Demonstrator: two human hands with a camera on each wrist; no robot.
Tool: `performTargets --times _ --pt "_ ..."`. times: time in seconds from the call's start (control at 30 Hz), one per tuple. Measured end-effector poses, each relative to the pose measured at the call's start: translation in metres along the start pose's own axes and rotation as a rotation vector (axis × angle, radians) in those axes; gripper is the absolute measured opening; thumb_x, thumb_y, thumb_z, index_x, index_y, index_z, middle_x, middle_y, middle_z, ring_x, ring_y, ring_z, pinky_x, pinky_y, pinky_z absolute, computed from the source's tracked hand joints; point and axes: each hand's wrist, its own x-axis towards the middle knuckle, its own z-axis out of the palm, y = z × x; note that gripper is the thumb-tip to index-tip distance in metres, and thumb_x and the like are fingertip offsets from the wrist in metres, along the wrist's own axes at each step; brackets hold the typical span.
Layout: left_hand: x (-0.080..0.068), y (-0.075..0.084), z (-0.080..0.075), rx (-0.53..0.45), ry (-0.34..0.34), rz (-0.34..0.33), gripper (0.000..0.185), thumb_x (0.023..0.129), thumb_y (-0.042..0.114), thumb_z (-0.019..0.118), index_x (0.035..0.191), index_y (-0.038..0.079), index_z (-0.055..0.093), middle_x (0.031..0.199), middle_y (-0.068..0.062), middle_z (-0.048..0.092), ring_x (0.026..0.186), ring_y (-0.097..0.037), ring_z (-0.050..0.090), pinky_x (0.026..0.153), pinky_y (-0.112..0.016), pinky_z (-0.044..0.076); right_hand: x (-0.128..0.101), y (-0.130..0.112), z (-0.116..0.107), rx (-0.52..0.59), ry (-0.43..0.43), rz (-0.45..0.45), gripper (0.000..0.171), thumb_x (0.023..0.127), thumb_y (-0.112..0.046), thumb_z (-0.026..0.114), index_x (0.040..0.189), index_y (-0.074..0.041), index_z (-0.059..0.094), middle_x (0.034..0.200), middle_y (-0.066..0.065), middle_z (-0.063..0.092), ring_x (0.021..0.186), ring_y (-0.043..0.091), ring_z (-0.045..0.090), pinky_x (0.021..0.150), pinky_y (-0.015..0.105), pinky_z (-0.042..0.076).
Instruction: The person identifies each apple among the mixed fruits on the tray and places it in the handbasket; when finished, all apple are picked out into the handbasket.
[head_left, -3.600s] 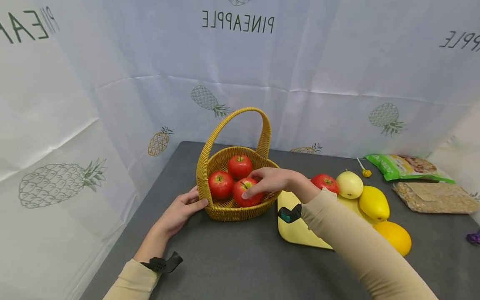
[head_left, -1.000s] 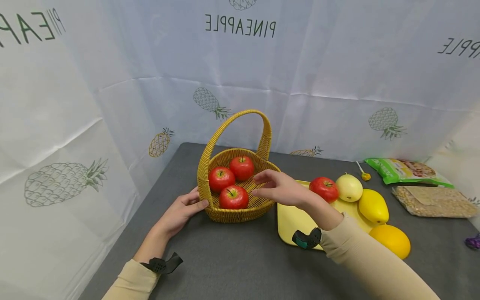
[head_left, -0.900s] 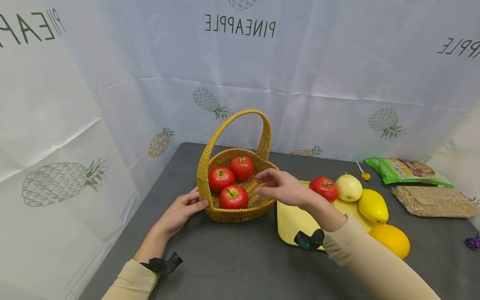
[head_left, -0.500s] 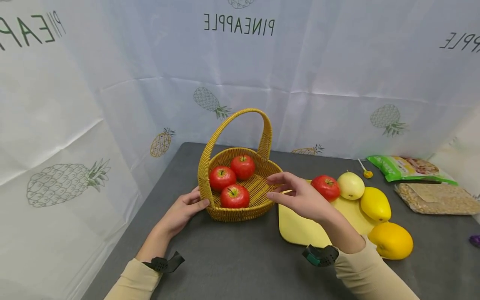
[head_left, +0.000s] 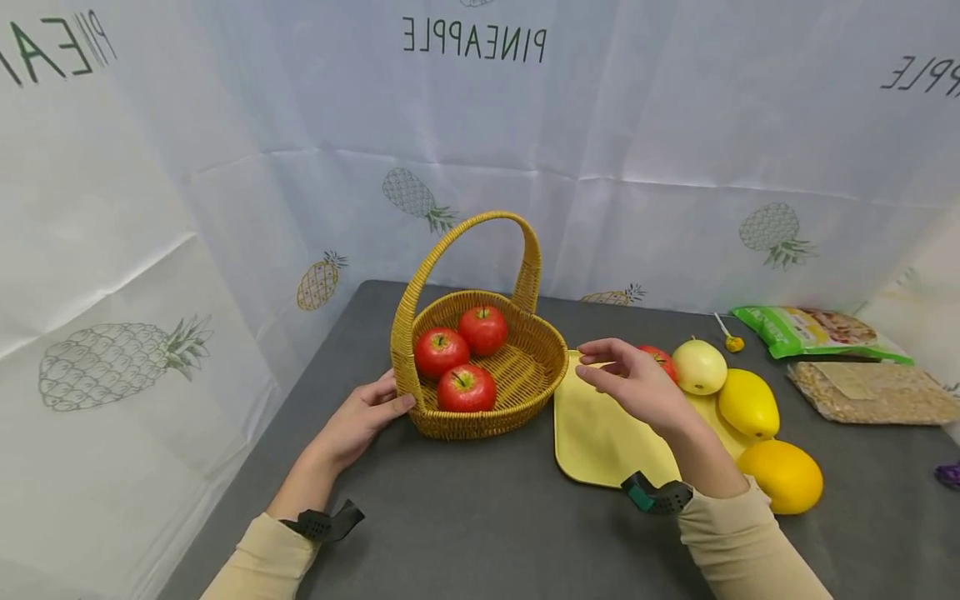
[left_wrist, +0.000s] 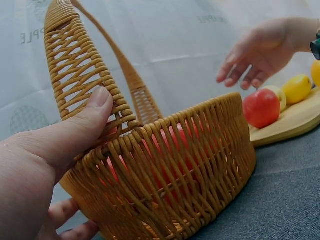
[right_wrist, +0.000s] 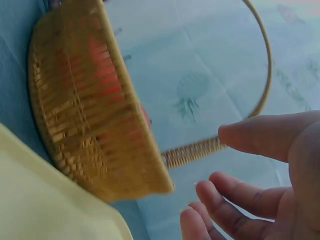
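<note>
A yellow woven basket with a tall arched handle stands on the dark table, with red apples lying toward its left side. My left hand holds the basket's left end, the thumb against the foot of the handle and fingertips lower on the outer wall in the left wrist view. Over the pale yellow tray, my right hand hovers with nothing in it, its fingers loosely bent. Just behind that hand, another red apple is partly hidden on the tray.
A pale round fruit and a yellow mango-like fruit sit by the tray's right side, an orange-yellow fruit nearer me. Farther right lie a green packet, a bag of grains and a small yellow-headed stick.
My right hand has let go of an apple inside the basket and moved right, out over the tray. That apple now rests nearer the left. The left hand has stayed on the basket.
</note>
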Motion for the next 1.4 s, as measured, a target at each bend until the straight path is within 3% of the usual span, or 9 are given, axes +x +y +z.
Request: performTargets --times 0.23,0.43,0.7,1.0,1.4 --pt "0.002 -0.001 0.004 -0.005 -0.017 -0.017 0.05 0.102 0.019 0.067 0.145 -0.004 0.055 0.168 -0.008 0.025 0.155 -0.029 0.012 0.105 -0.019 0.038 -0.002 0.013 -0.02 -0.02 0.063 0.076 0.056 0.1 -0.041 0.068 0.141 -0.005 0.055 0.134 0.015 0.059 0.115 0.034 0.057 0.089 0.039 0.054" --pt "0.001 0.0 0.004 -0.003 -0.004 -0.026 0.05 0.101 0.019 0.068 0.145 -0.003 0.056 0.168 -0.007 0.024 0.155 -0.028 0.012 0.105 -0.019 0.039 -0.003 0.018 -0.032 -0.1 0.119 0.109 0.061 0.101 -0.044 0.065 0.144 -0.004 0.051 0.14 0.019 0.055 0.126 0.037 0.053 0.098 0.051 0.049" --pt "-0.001 0.001 0.0 0.013 -0.003 -0.008 0.049 0.102 0.018 0.067 0.144 -0.005 0.056 0.167 -0.01 0.026 0.155 -0.03 0.012 0.104 -0.018 0.038 -0.008 0.027 -0.054 -0.217 0.232 0.207 0.066 0.102 -0.047 0.06 0.148 -0.002 0.046 0.145 0.027 0.047 0.132 0.047 0.042 0.098 0.061 0.045" --pt "-0.002 0.003 0.0 0.005 -0.009 -0.005 0.049 0.102 0.017 0.066 0.143 -0.007 0.055 0.166 -0.011 0.028 0.155 -0.031 0.013 0.104 -0.019 0.039 -0.01 0.038 -0.065 -0.243 0.212 0.246 0.069 0.102 -0.047 0.059 0.15 0.0 0.043 0.149 0.03 0.043 0.134 0.05 0.04 0.098 0.063 0.045" --pt "-0.002 0.003 -0.001 -0.005 -0.027 0.005 0.049 0.103 0.017 0.065 0.144 -0.008 0.053 0.166 -0.009 0.028 0.155 -0.03 0.013 0.105 -0.02 0.04 -0.002 0.046 -0.063 -0.243 0.139 0.241 0.073 0.102 -0.04 0.063 0.154 0.005 0.036 0.153 0.033 0.037 0.139 0.051 0.036 0.104 0.064 0.042"
